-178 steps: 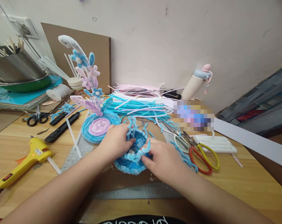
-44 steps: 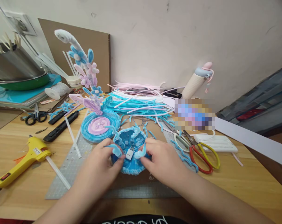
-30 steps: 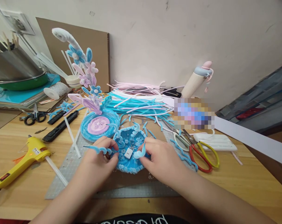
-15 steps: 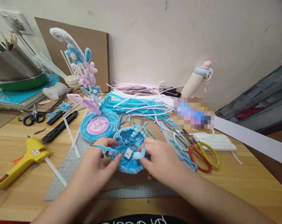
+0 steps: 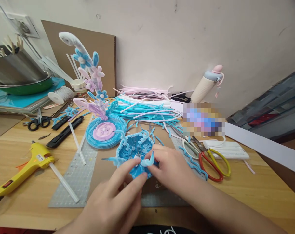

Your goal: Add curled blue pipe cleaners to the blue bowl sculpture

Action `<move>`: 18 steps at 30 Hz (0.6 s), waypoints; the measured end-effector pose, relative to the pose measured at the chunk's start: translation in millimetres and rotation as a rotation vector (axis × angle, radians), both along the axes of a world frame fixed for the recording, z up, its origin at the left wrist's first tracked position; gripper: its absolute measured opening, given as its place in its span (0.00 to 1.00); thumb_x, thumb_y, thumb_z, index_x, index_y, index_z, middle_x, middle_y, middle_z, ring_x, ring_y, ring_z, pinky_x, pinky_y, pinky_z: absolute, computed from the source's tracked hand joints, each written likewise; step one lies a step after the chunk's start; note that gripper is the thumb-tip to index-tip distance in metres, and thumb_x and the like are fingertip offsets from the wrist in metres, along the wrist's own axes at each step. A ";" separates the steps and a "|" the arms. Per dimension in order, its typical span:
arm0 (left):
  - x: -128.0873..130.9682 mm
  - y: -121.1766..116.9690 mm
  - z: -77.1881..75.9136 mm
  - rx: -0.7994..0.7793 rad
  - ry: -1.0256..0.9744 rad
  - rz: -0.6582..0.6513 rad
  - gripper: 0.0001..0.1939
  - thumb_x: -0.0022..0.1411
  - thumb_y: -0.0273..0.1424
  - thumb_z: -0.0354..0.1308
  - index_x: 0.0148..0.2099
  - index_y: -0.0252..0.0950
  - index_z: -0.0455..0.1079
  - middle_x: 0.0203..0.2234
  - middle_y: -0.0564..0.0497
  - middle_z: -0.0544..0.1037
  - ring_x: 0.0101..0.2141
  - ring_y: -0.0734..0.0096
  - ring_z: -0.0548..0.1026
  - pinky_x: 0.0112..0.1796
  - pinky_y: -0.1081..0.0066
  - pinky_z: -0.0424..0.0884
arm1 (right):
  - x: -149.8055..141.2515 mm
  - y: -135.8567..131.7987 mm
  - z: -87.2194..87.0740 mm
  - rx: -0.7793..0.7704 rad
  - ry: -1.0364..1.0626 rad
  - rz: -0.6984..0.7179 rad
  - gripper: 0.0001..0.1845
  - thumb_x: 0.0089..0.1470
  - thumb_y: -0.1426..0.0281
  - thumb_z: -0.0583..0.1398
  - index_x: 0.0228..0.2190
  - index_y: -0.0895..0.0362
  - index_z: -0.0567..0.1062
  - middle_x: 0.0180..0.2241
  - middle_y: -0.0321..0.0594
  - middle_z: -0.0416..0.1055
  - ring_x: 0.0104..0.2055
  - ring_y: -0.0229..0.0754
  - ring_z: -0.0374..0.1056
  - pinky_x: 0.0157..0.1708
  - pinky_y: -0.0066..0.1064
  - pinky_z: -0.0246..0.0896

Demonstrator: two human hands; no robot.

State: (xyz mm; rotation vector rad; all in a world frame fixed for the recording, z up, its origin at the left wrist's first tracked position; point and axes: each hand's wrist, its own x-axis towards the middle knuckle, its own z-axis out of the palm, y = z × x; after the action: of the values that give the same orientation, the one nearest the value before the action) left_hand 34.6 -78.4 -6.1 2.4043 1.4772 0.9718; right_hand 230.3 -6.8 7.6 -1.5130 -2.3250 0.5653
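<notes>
A blue fuzzy pipe-cleaner bowl [image 5: 132, 141] with curled strands round its frilled rim sits in front of me. My right hand [image 5: 170, 164] is at its right side, thumb and fingers closed on a light blue curl [image 5: 149, 160]. Reaching over the bowl's front from the left, my left hand [image 5: 118, 191] has its index finger and thumb apart, tips close to that same curl. The left fingers partly hide a small white piece [image 5: 136, 157] inside the bowl. Another blue curl [image 5: 116, 160] sticks out on the left.
Behind the bowl stands a flowered stem on a round blue base [image 5: 91, 136]. A yellow glue gun [image 5: 36, 162] lies left, near black-handled scissors [image 5: 39, 122] and a cutter [image 5: 64, 133]. Pipe cleaners [image 5: 147, 109] are piled behind. Red-and-yellow-handled scissors [image 5: 212, 167] lie right.
My left hand has moved right, from the bowl's left side and its curl to the front near the right-hand curl. My right hand stays about where it was.
</notes>
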 end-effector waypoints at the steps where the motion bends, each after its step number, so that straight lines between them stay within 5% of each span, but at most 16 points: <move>1: 3.5 5.7 1.4 0.020 0.037 -0.030 0.18 0.62 0.34 0.55 0.55 0.41 0.68 0.50 0.44 0.75 0.39 0.62 0.79 0.36 0.68 0.78 | 0.3 -0.1 0.0 -0.003 0.001 0.003 0.06 0.53 0.75 0.61 0.29 0.54 0.79 0.30 0.35 0.74 0.36 0.41 0.69 0.33 0.29 0.54; 6: 13.5 24.9 1.5 0.105 0.259 -0.196 0.20 0.66 0.28 0.47 0.58 0.36 0.65 0.55 0.42 0.73 0.37 0.63 0.81 0.30 0.67 0.80 | 0.5 -0.3 2.0 -0.024 -0.005 0.011 0.07 0.53 0.76 0.61 0.31 0.54 0.79 0.31 0.36 0.73 0.37 0.41 0.69 0.34 0.30 0.54; 18: 13.6 27.2 1.8 0.171 0.360 -0.207 0.19 0.67 0.28 0.46 0.59 0.34 0.65 0.55 0.45 0.74 0.33 0.63 0.82 0.25 0.64 0.79 | 30.7 -8.8 38.3 -0.043 0.083 -0.042 0.08 0.60 0.71 0.58 0.36 0.51 0.78 0.34 0.37 0.74 0.36 0.41 0.70 0.32 0.30 0.59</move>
State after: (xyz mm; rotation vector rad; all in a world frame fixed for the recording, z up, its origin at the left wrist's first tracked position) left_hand 48.2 -51.2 -4.3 2.9086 1.2463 0.6701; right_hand 261.1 -15.6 45.9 -1.5233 -2.2271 0.6580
